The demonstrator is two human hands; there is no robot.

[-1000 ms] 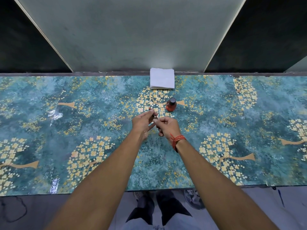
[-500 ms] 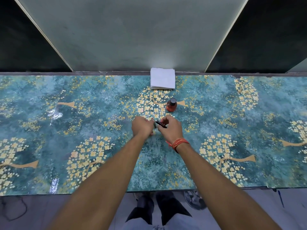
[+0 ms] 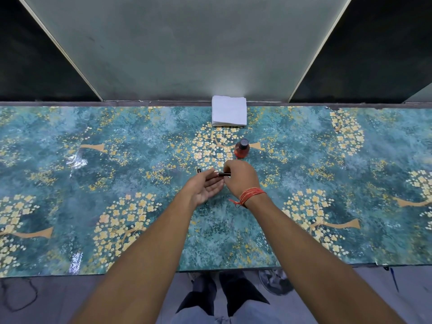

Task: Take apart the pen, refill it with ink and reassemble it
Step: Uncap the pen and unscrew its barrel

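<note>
Pen (image 3: pixel 224 174) pinched in right hand (image 3: pixel 238 178) fingers over the bench (image 3: pixel 70 195), left hand (image 3: pixel 205 188) spread beneath; capped ink bottle (image 3: pixel 242 149) at one o'clock risks tipping if knocked.

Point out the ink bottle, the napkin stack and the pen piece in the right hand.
ink bottle (image 3: pixel 242 149), head view, on its red body.
napkin stack (image 3: pixel 229 110), head view, middle of the top sheet.
pen piece (image 3: pixel 224 174), head view, on its dark barrel.
</note>
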